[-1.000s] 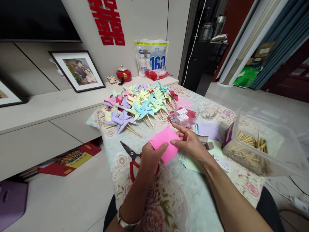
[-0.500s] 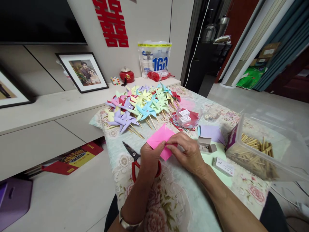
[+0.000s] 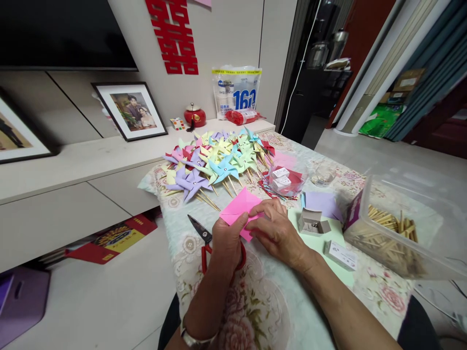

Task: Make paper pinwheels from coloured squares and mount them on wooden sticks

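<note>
Between my two hands is a square of bright pink paper [image 3: 241,204] with crease or cut lines running towards its middle. My left hand [image 3: 228,238] grips its lower left part, thumb on top. The fingers of my right hand [image 3: 273,226] pinch at the paper's right side; their tips partly cover it. Below my left wrist lie scissors [image 3: 205,235] with red handles and dark blades, partly hidden by that hand. Beyond the paper, a heap of finished paper pinwheels [image 3: 222,160] on wooden sticks spreads over the table.
To the right stands a clear plastic bin [image 3: 383,243] of wooden sticks. Nearer are an open small box [image 3: 314,223], a closed white box [image 3: 341,255] and purple paper [image 3: 323,204]. A clear bowl [image 3: 286,180] holds small boxes. Floral cloth [image 3: 270,301] covers the table.
My right fingers have shifted slightly on the pink paper, with the fingers more bent over its right side. The view has tilted a little; the left hand keeps its grip.
</note>
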`<action>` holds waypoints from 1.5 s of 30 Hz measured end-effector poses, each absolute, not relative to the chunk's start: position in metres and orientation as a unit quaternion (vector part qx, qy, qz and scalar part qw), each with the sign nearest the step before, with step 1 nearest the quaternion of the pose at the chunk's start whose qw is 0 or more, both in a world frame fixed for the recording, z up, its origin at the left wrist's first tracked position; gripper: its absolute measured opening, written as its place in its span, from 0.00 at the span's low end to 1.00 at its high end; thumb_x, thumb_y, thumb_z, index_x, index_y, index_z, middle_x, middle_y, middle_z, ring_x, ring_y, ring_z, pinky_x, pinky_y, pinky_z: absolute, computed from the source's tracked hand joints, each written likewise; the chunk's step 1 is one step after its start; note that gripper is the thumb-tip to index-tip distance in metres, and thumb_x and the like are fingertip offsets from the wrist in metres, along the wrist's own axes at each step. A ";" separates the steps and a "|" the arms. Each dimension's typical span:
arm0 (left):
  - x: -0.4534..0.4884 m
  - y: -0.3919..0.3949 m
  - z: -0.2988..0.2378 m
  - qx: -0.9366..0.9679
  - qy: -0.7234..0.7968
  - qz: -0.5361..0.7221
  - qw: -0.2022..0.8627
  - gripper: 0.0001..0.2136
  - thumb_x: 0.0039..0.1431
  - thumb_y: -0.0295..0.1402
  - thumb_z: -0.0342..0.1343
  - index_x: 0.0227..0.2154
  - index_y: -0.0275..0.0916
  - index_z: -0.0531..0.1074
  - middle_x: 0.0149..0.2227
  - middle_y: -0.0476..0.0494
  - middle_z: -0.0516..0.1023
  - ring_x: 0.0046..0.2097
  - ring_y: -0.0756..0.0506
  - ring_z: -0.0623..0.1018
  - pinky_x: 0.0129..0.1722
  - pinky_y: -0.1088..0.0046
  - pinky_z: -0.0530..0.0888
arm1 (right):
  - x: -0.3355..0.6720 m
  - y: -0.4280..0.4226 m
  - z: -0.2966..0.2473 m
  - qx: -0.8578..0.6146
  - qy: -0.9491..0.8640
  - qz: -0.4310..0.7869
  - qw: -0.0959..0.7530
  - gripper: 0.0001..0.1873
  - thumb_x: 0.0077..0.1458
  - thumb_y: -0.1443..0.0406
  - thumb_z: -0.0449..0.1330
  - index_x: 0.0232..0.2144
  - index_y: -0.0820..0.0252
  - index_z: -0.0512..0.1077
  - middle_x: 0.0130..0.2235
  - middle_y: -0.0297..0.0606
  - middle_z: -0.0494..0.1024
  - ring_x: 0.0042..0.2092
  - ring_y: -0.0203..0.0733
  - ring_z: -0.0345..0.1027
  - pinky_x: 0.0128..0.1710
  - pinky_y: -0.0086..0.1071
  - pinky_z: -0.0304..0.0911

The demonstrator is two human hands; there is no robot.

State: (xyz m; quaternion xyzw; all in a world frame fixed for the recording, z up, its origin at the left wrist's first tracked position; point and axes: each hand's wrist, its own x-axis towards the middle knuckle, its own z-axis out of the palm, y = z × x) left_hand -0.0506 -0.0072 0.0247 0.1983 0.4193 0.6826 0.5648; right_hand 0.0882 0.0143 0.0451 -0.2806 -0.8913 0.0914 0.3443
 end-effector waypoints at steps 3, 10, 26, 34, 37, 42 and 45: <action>-0.050 -0.006 0.022 0.209 0.429 0.675 0.562 0.13 0.42 0.32 0.68 0.35 0.39 0.79 0.34 0.45 0.83 0.39 0.41 0.81 0.42 0.67 0.76 | 0.088 0.014 0.045 -0.274 -0.891 0.094 0.348 0.08 0.63 0.68 0.57 0.38 0.53 0.76 0.46 0.41 0.75 0.50 0.50 0.61 0.47 0.45 0.58; -0.050 -0.009 0.025 0.216 0.415 0.679 0.566 0.12 0.44 0.33 0.67 0.34 0.39 0.78 0.32 0.46 0.83 0.41 0.40 0.81 0.39 0.69 0.75 | 0.089 0.016 0.045 -0.271 -0.884 0.131 0.358 0.07 0.63 0.67 0.58 0.35 0.55 0.76 0.41 0.39 0.75 0.46 0.47 0.62 0.46 0.43 0.58; -0.050 -0.010 0.027 0.190 0.450 0.686 0.539 0.12 0.40 0.34 0.69 0.30 0.38 0.78 0.27 0.50 0.80 0.27 0.48 0.74 0.29 0.74 0.70 | 0.086 0.013 0.048 -0.389 -0.818 0.223 0.360 0.05 0.59 0.68 0.60 0.30 0.57 0.75 0.34 0.37 0.75 0.41 0.46 0.64 0.45 0.41 0.56; -0.050 -0.011 0.017 0.236 0.448 0.674 0.538 0.07 0.46 0.34 0.67 0.28 0.39 0.78 0.27 0.50 0.80 0.27 0.50 0.73 0.27 0.75 0.69 | 0.084 0.013 0.053 -0.442 -0.765 0.325 0.338 0.08 0.55 0.70 0.60 0.24 0.58 0.72 0.28 0.32 0.74 0.36 0.41 0.65 0.40 0.34 0.56; -0.049 -0.013 0.016 0.233 0.448 0.666 0.549 0.06 0.47 0.34 0.67 0.25 0.39 0.78 0.23 0.51 0.78 0.25 0.50 0.72 0.25 0.76 0.67 | 0.085 0.014 0.051 -0.451 -0.747 0.347 0.343 0.08 0.53 0.71 0.60 0.24 0.59 0.72 0.26 0.31 0.73 0.34 0.39 0.65 0.40 0.33 0.56; -0.047 -0.014 0.016 0.236 0.449 0.657 0.558 0.05 0.49 0.34 0.65 0.27 0.39 0.79 0.19 0.52 0.74 0.24 0.50 0.71 0.25 0.76 0.68 | 0.086 0.016 0.049 -0.484 -0.728 0.361 0.325 0.07 0.52 0.69 0.59 0.23 0.59 0.72 0.25 0.31 0.73 0.33 0.40 0.64 0.37 0.33 0.55; -0.047 -0.014 0.016 0.241 0.456 0.653 0.554 0.06 0.48 0.35 0.65 0.27 0.38 0.79 0.20 0.52 0.76 0.23 0.50 0.71 0.26 0.76 0.69 | 0.085 0.017 0.049 -0.489 -0.726 0.364 0.318 0.07 0.52 0.68 0.59 0.23 0.59 0.72 0.26 0.31 0.73 0.33 0.40 0.64 0.36 0.32 0.55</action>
